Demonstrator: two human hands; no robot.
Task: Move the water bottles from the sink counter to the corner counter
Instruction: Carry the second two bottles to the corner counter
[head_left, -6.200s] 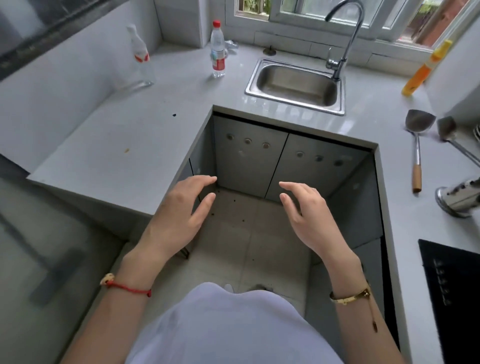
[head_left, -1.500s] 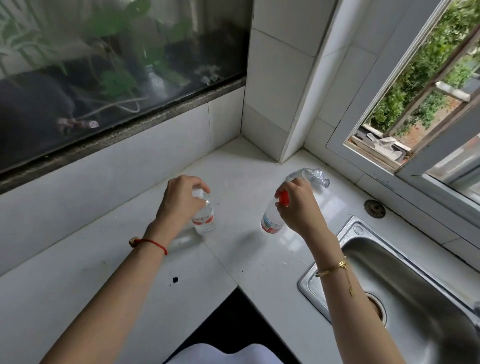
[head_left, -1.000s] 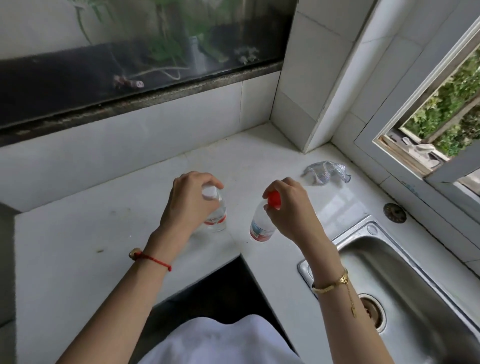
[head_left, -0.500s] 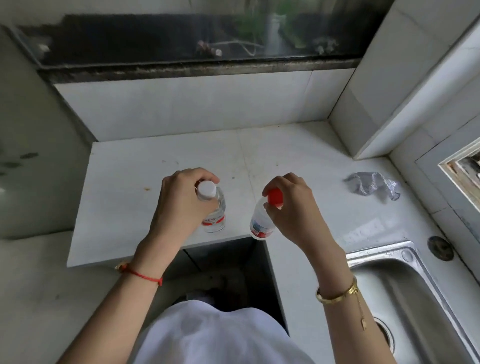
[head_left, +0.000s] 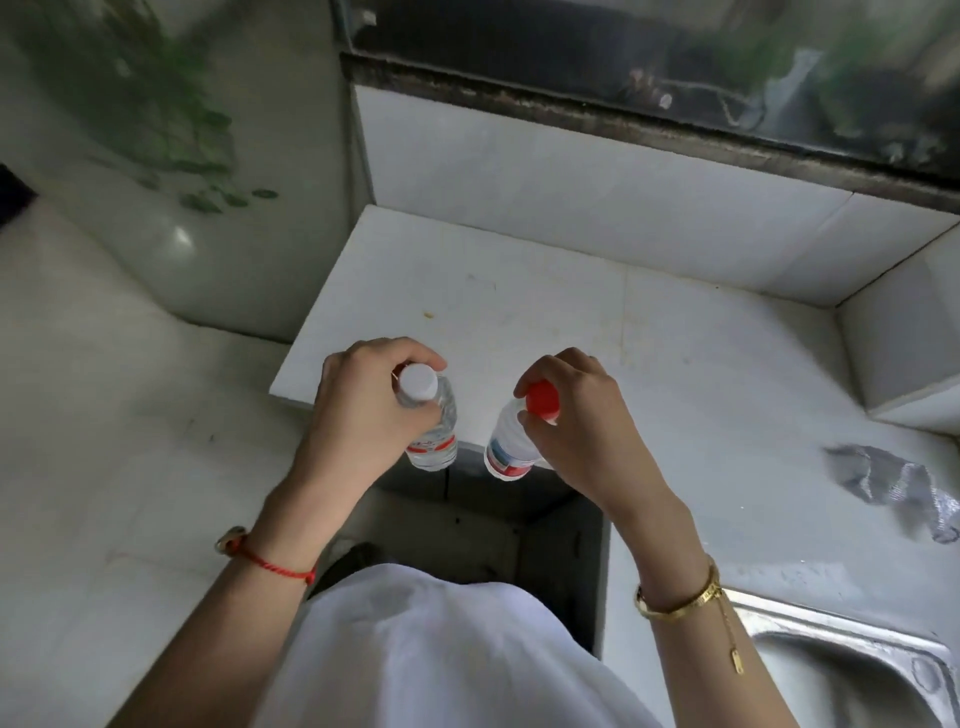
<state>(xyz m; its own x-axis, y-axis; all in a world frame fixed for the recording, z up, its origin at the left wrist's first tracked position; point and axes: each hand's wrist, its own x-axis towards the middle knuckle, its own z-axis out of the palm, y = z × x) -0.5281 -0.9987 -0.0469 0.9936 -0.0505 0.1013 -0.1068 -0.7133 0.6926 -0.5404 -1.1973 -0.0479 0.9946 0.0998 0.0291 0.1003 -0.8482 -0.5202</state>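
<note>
My left hand (head_left: 358, 410) grips a clear water bottle with a white cap (head_left: 434, 441) by its neck. My right hand (head_left: 582, 431) holds a second bottle with a red cap (head_left: 506, 452) the same way. Both bottles hang upright in the air, over the front edge of the white counter (head_left: 519, 291), above the dark gap below. The hands cover the upper parts of both bottles.
A crumpled silver wrapper (head_left: 893, 483) lies on the counter at the right. The steel sink (head_left: 852, 675) shows at the bottom right corner. A white tiled wall with a dark window ledge (head_left: 623, 124) runs behind the counter. The floor (head_left: 104, 467) lies to the left.
Both hands have carried the bottles leftward and towards me, from beside the sink to the counter's front edge. The view has swung left, so the sink and wrapper have slid right.
</note>
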